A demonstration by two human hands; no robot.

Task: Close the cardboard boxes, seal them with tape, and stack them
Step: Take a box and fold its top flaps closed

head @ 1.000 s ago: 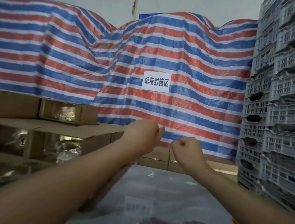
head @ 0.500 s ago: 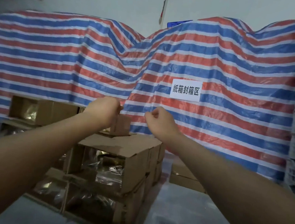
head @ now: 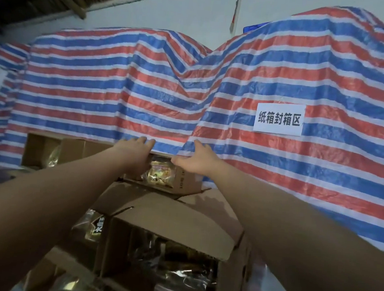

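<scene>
On top of the stack, the left hand (head: 133,152) and the right hand (head: 197,160) reach with fingers extended to the small open box (head: 184,182). Neither has clasped it yet; the left looks to touch its near edge, though that contact is hard to confirm. Snack packets (head: 160,173) show through the opening. To lift it well, each palm should take an opposite side wall and keep it level, clear of the loose flaps of the larger box (head: 169,214) beneath and the striped tarp (head: 283,83) behind.

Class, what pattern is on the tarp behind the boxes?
Red, blue and white stripes on the tarp, clearest in the head view.
</scene>
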